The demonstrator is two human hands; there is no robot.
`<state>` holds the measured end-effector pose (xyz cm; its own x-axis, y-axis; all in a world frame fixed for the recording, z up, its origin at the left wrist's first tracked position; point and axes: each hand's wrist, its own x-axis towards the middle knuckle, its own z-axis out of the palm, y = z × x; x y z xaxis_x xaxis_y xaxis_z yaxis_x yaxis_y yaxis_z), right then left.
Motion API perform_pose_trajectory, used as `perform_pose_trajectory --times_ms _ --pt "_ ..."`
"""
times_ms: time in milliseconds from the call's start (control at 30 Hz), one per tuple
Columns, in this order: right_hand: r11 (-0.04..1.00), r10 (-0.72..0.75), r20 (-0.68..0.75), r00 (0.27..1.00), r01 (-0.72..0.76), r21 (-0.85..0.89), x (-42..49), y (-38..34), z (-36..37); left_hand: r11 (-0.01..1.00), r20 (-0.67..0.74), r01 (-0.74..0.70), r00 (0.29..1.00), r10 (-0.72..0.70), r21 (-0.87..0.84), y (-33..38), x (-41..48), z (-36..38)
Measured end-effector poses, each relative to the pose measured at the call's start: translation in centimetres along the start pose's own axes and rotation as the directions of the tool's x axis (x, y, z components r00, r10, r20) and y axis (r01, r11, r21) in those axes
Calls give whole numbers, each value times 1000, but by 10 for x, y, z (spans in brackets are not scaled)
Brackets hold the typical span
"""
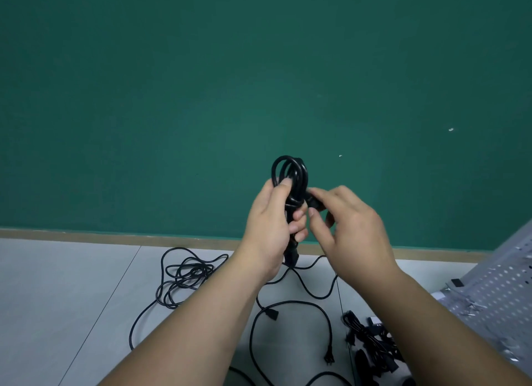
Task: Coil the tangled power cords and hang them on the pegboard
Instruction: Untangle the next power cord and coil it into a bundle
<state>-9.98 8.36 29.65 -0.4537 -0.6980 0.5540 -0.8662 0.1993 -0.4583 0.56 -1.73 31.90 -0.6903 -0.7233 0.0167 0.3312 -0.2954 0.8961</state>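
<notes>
Left hand (pixel 270 224) clenched round coiled cord (pixel 289 170), long axis upright, loops above fist. Right hand (pixel 351 227) pinches loose end (pixel 311 201) just right of grip. Pegboard (pixel 495 288) low right; right hand nearer.

Glossy black rubbery cord (pixel 290 172), matt green wall (pixel 201 98), perforated metal pegboard (pixel 501 285).

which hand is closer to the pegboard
Right. The right hand, pinching the end of the coil, is up and left of the pegboard; the left hand grips the coil farther left.
</notes>
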Motion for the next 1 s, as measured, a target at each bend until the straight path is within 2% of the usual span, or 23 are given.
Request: perform_pose_trajectory --times_ms 100,233,300,433,533,567,633,700,733,800,900,1000 --pt "997 4 6 1000 -4 -72 3 3 -2 994 86 -34 996 25 104 -3 -2 -2" --pt "994 77 124 989 -66 -92 3 1 4 864 11 -109 993 119 492 -7 3 -10" --pt "993 118 211 970 -118 -13 3 3 8 823 -23 -115 988 153 556 -11 6 -14" --pt "958 187 401 897 -257 128 -3 -1 18 802 -63 -106 982 177 588 -18 5 -19" --pt "968 148 387 910 -214 132 -9 -9 27 919 -61 -83 991 116 386 -21 0 -14" --pt "984 126 375 918 -163 68 -10 -11 29 939 -67 -83 991 112 335 -19 0 -12" --pt "978 132 316 939 -71 -197 -13 -16 29 949 -91 -94 988 126 301 -16 2 -10" --pt "943 168 207 964 -96 -319 -14 -17 27 922 -113 -124 978 177 368 -17 7 -10" --pt "950 193 164 968 -142 -279 -13 -16 25 898 -114 -141 972 205 418 -17 10 -10" --pt "967 253 68 965 -250 -38 -10 -13 21 869 -122 -167 961 250 465 -17 12 -10" --pt "937 302 -114 946 -273 217 -2 -11 7 852 -128 -155 960 250 499 -17 12 -7" --pt "923 218 -36 975 -194 333 5 -7 -5 815 -42 -121 984 175 566 -19 7 -2"
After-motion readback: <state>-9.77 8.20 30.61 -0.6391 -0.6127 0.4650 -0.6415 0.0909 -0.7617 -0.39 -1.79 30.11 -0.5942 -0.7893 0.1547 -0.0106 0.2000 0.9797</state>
